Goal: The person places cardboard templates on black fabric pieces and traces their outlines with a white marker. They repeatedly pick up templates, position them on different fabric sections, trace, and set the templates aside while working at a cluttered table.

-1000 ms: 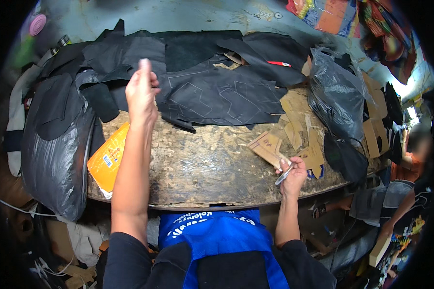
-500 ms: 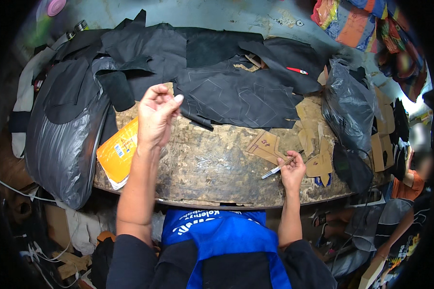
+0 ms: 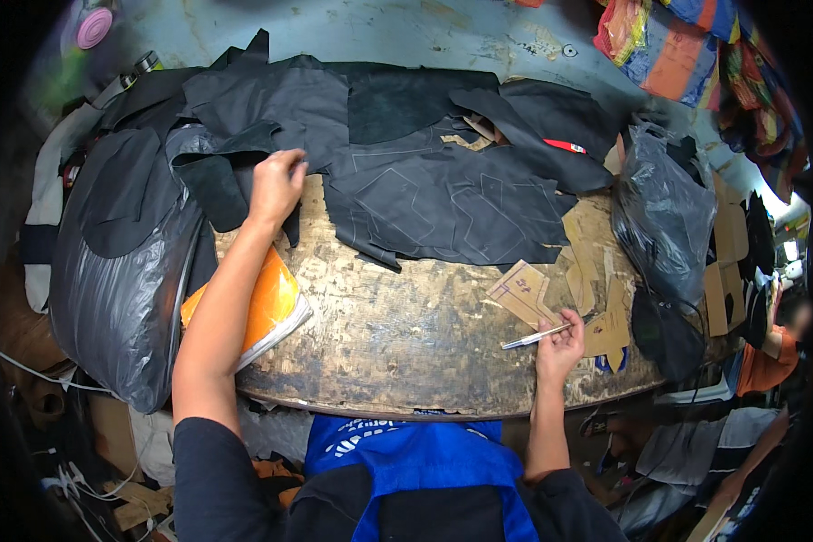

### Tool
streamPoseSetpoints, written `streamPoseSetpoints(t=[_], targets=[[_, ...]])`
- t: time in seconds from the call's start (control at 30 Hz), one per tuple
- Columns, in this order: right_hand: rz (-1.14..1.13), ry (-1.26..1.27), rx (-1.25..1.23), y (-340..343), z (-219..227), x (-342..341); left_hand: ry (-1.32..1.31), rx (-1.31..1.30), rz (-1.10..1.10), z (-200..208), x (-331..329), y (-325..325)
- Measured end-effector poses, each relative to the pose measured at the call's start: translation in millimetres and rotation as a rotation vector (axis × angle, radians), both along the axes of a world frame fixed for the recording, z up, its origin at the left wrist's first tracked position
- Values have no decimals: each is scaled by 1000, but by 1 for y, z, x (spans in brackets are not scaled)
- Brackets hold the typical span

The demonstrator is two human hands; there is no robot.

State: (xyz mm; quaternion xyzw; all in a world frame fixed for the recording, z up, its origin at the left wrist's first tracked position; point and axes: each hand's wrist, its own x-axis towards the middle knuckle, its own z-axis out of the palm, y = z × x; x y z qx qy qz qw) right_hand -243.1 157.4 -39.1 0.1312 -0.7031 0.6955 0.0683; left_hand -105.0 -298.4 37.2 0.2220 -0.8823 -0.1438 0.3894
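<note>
Your left hand [image 3: 278, 185] has shifted from the left edge of the outlined black sheet [image 3: 447, 203] to the black folds [image 3: 226, 176] just left of it, fingers curled, though I cannot tell whether they pinch anything. Your right hand [image 3: 560, 350] still grasps 1 pen [image 3: 522, 341], tilted flatter than 0.5 s ago, next to the cardboard template [image 3: 520, 291] on your side of the sheet's right end.

Matt cardboard [image 3: 520, 287], rough wooden table [image 3: 397, 339]

Templates [image 3: 518, 289] and marked sheets [image 3: 447, 208] show a workshop
</note>
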Motion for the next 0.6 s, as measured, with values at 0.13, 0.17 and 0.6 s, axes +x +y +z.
streamPoseSetpoints(t=[0.13, 0.17, 0.6], targets=[[-103, 397, 107, 4, 7, 2, -298, -30, 210, -7, -27, -8], [-133, 452, 189, 6, 11, 1, -324, -2, 306, -10, -27, -11], [29, 413, 634, -6, 28, 8, -525, 58, 447, -21, 14, -34]])
